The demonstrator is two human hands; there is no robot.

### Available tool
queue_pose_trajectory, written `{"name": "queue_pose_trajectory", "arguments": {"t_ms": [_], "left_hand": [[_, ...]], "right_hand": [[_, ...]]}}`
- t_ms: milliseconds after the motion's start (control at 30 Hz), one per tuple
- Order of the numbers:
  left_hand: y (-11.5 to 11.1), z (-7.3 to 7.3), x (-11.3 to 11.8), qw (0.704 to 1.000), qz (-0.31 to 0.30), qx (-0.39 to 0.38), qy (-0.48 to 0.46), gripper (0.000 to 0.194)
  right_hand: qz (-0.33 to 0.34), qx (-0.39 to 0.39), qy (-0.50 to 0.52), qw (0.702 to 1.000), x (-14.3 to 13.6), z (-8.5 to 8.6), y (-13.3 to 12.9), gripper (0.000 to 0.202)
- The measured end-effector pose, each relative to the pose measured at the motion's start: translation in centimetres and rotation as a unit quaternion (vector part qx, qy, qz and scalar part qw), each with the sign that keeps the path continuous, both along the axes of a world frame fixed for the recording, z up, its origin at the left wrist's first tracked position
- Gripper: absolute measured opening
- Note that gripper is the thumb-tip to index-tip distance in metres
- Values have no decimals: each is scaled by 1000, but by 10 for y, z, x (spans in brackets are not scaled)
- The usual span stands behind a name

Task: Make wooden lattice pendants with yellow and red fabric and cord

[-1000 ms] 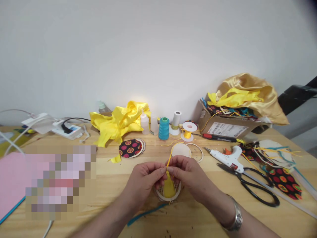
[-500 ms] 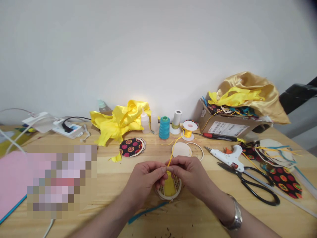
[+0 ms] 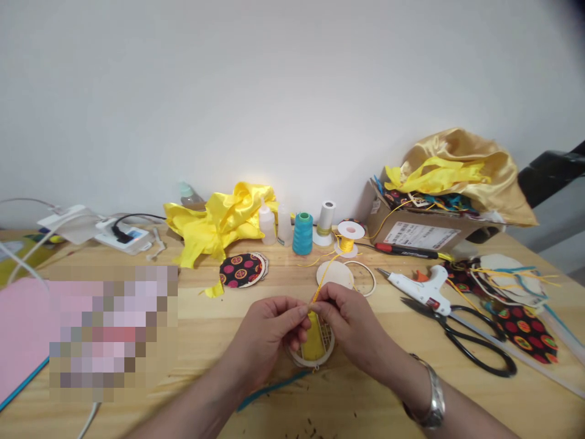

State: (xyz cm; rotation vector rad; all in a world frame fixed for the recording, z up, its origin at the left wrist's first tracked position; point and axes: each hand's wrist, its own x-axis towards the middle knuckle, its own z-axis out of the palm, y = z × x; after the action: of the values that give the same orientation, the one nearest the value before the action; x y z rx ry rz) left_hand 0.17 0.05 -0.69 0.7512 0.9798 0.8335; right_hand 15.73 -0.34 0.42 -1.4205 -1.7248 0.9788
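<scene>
Both my hands meet over a small round frame (image 3: 333, 352) with a lattice inside and a yellow strip (image 3: 312, 341) across its middle. My left hand (image 3: 276, 320) is closed, thumb and forefinger pinching the yellow cord (image 3: 317, 294). Right beside it my right hand (image 3: 348, 314) is closed too, its fingertips on the same cord. Above the fingers the cord rises in a twisted or braided length. A blue ribbon (image 3: 274, 390) lies below the frame. Fingers hide the top of the frame and the exact spot where the cord is gripped.
Behind stand a yellow cord spool (image 3: 347, 244), a teal thread cone (image 3: 302, 235) and squeeze bottles (image 3: 267, 224). To the right lie a glue gun (image 3: 423, 289), black scissors (image 3: 475, 341) and a cardboard box (image 3: 411, 235). Yellow satin (image 3: 214, 225) and a patterned fabric disc (image 3: 240, 270) are left of centre.
My right hand's fingers have shifted slightly up along the cord and curled more. My left hand stays nearly in place, still pinching.
</scene>
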Motion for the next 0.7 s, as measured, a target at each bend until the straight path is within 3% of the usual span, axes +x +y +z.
{"name": "queue_pose_trajectory", "arguments": {"t_ms": [433, 700], "left_hand": [[2, 0, -2, 1000, -15, 9, 5, 13], [1, 7, -2, 992, 1, 79, 95, 8]], "right_hand": [[-8, -17, -16, 1000, -2, 4, 0, 19], [-9, -11, -7, 1000, 0, 1, 0, 16]]}}
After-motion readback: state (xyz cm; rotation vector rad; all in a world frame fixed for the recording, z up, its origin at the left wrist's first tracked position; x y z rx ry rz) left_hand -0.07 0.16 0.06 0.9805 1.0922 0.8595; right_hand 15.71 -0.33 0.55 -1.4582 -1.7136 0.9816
